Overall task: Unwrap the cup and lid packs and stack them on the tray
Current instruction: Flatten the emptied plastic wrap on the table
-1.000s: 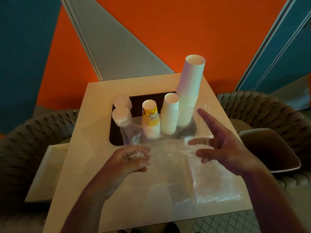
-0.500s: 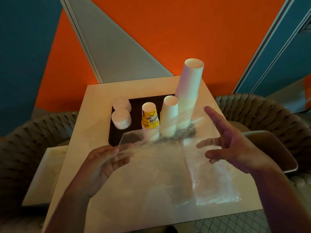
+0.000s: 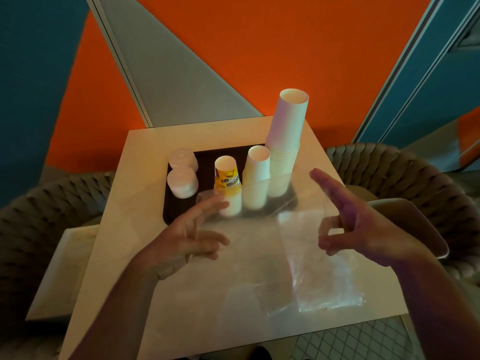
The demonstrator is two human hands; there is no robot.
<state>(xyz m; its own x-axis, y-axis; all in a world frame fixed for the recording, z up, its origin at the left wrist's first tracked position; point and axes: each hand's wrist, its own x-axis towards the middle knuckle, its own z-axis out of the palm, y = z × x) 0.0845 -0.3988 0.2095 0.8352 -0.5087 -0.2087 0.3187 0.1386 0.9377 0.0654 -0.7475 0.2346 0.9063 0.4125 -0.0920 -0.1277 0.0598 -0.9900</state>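
nearest on the bench (image 3: 145, 268), clear wrappers (image 3: 324, 287) lie flat. above them the left hand (image 3: 181, 242) has loose, released fingers, while the right hand (image 3: 363, 229) pinches a clear sheet (image 3: 298, 193). beyond, cups (image 3: 285, 141) and lids (image 3: 182, 183) stand stacked on the dark tray (image 3: 171, 211).

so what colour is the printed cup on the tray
Yellow with a dark logo band, white below; the printed cup shows in the head view.
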